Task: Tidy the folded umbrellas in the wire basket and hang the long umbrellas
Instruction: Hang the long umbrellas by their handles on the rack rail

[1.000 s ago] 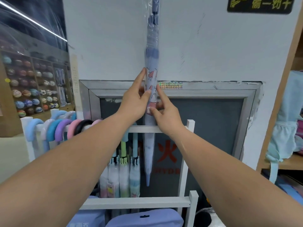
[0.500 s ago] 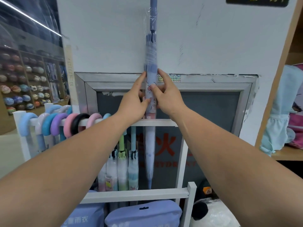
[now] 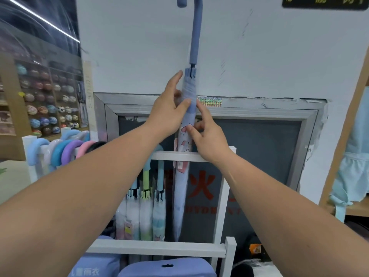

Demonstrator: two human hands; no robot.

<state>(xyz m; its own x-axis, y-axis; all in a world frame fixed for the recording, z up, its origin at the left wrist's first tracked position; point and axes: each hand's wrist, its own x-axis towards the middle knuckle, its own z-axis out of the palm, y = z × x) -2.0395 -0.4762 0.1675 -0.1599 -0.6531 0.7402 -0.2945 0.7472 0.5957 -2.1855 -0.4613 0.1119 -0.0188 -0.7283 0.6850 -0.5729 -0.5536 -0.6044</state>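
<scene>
- Blue pouches [image 3: 165,269]: nearest, lying at the foot of the stand, below its lower rail.
- White rack [image 3: 159,249]: two rails. Contents: a row of hung umbrellas [image 3: 146,212], tips down between the rails, and a row of pastel curved handles [image 3: 67,151] hooked over the top rail at left.
- Long umbrella [image 3: 180,192]: blue, in a clear wrapper, upright at the right end of the row. Its hook handle stands high above the top rail and its tip is near the lower rail.
- Left hand [image 3: 167,114]: wrapped round the umbrella just below the handle, thumb across the front.
- Right hand [image 3: 209,136]: just beneath, thumb and fingertips pinching the wrapped canopy.
- Metal-framed panel [image 3: 307,120]: set in the wall behind.
- Shelves of balls [image 3: 48,108]: far left.
</scene>
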